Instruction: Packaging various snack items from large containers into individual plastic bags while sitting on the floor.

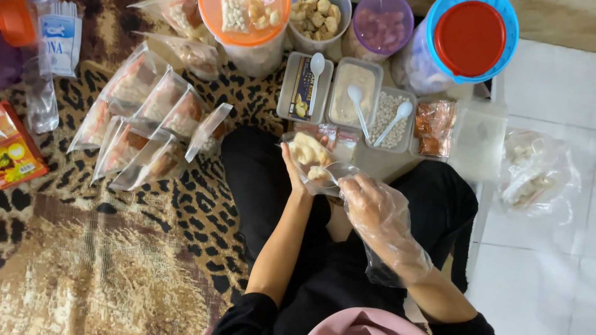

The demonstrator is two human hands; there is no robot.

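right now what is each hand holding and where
The left hand holds a clear bag of snacks by its open edge. The gloved right hand is at the bag's mouth; whether it grips anything cannot be told.

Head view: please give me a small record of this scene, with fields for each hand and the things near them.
left hand: bare, holds open a clear pouch with pale snack pieces inside
right hand: in a loose plastic glove, at the pouch mouth
trays: three small ones ahead, each with a white spoon
filled pouches: lined up on the leopard-print rug
tubs: lidded, along the top
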